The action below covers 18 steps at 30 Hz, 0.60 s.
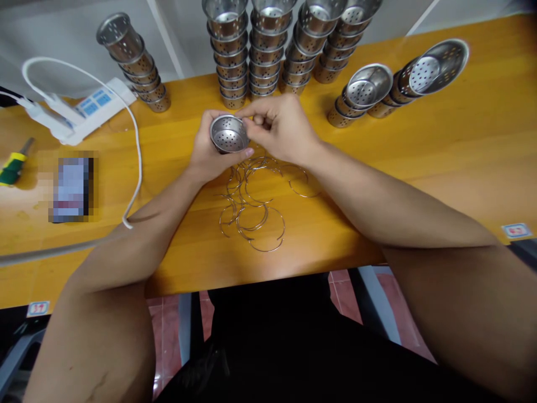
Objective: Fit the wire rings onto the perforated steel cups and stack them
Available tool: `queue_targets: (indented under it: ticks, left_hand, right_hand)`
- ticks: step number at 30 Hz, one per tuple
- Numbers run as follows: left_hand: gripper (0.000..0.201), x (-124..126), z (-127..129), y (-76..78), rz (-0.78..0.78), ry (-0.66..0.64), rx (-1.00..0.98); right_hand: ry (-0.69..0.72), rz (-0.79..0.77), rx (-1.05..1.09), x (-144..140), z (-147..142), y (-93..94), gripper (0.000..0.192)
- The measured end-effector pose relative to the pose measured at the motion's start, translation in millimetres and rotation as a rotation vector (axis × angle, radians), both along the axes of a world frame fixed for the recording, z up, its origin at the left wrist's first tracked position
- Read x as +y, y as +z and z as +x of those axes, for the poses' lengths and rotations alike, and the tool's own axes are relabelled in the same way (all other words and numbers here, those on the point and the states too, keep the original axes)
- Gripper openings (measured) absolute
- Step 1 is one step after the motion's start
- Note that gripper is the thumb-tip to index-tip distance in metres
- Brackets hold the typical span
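Note:
A small perforated metal cup is held above the table with its open top facing me. My left hand wraps round its left side and underside, the thumb along the near side. At the cup's right rim, the fingers of my right hand are closed in a pinch, thumb and forefinger against the edge. Whether a wire lies between them I cannot make out. Below both hands, several thin open wire rings lie in a loose tangle on the wooden table.
Tall stacks of perforated cups stand along the back, with another stack at left. Tilted cup stacks are at right. A power strip, its white cable, a blurred phone and a green-yellow-handled tool lie left.

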State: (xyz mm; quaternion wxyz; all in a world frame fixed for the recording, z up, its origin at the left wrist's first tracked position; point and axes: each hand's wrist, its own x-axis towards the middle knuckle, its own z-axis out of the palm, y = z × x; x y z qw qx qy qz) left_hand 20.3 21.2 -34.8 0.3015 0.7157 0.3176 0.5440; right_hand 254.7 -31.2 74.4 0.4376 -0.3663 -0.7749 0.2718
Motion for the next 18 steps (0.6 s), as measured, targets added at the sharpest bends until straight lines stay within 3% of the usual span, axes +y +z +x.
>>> queue_targets:
  ticks: [7, 13, 18]
  left_hand:
    - [0.095, 0.1, 0.9, -3.9, 0.02, 0.004, -0.005]
    - [0.097, 1.5, -2.6, -6.9, 0.085, -0.045, 0.013]
    - [0.093, -3.9, -3.5, -2.5, 0.058, -0.005, 0.055]
  right_hand:
    - [-0.007, 0.066, -0.012, 8.9, 0.2, -8.8, 0.016]
    - [-0.058, 0.089, -0.041, -0.2, -4.3, -7.8, 0.013]
    - [-0.108, 0.045, -0.081, -5.8, -5.6, -4.7, 0.011]
